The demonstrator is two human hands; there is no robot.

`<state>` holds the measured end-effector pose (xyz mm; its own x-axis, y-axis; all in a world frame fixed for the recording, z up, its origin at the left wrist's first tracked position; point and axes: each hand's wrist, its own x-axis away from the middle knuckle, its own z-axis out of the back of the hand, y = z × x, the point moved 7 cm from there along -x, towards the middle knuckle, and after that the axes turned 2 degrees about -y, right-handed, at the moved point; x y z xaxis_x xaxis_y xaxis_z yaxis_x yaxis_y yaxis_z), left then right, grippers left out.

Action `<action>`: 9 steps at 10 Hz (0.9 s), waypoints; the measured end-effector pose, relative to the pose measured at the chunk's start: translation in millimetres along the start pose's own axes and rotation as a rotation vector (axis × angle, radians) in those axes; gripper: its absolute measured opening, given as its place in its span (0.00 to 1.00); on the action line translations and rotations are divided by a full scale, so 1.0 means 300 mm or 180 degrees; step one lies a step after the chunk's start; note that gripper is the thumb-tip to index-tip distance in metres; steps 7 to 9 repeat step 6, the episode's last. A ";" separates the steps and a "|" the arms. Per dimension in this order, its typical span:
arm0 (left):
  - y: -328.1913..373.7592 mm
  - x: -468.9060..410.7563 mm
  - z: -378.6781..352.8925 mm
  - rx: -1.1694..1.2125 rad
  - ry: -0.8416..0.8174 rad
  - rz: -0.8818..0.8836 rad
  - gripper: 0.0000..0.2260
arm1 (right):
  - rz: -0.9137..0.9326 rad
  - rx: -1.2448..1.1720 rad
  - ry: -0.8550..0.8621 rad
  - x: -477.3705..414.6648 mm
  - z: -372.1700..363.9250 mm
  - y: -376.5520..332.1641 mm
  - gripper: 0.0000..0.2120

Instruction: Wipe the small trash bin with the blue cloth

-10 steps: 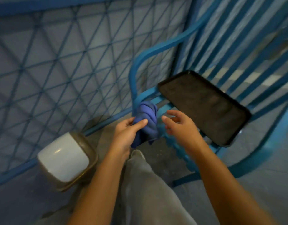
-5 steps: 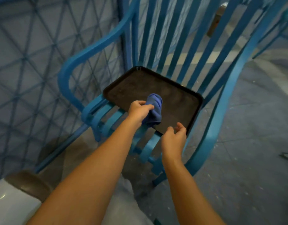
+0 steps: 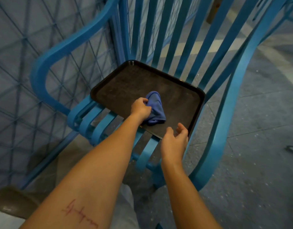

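The small trash bin (image 3: 3,220) shows only as a corner, left of your left forearm. Your left hand (image 3: 140,109) grips the blue cloth (image 3: 155,106) on the black tray (image 3: 126,83). Just to its right, your right hand (image 3: 174,142) is relaxed, holding nothing.

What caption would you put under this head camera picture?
Left hand grips the bunched blue cloth over a dark tray on a blue slatted chair; right hand hovers open nearby.

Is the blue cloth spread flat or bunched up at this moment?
Bunched up: the blue cloth is a crumpled wad gripped by the left hand over the dark rectangular tray.
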<state>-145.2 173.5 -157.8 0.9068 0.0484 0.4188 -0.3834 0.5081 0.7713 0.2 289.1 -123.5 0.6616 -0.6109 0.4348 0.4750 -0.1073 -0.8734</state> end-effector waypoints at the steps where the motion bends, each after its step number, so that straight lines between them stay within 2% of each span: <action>1: -0.017 0.005 0.009 -0.0555 0.0146 -0.0159 0.16 | 0.0011 0.0024 -0.0005 -0.008 -0.001 -0.004 0.20; 4: -0.050 0.134 0.194 -0.1199 0.0400 -0.0549 0.15 | 0.0080 -0.0001 -0.0314 0.028 -0.042 -0.029 0.19; 5: -0.075 0.234 0.330 -0.1511 0.0612 -0.0582 0.13 | 0.0192 -0.0022 -0.0520 0.078 -0.070 -0.056 0.17; 6: -0.106 0.336 0.496 -0.1610 0.1133 -0.0665 0.13 | 0.0340 0.0125 -0.0529 0.131 -0.078 -0.089 0.14; 9: -0.106 0.336 0.496 -0.1610 0.1133 -0.0665 0.13 | 0.0340 0.0125 -0.0529 0.131 -0.078 -0.089 0.14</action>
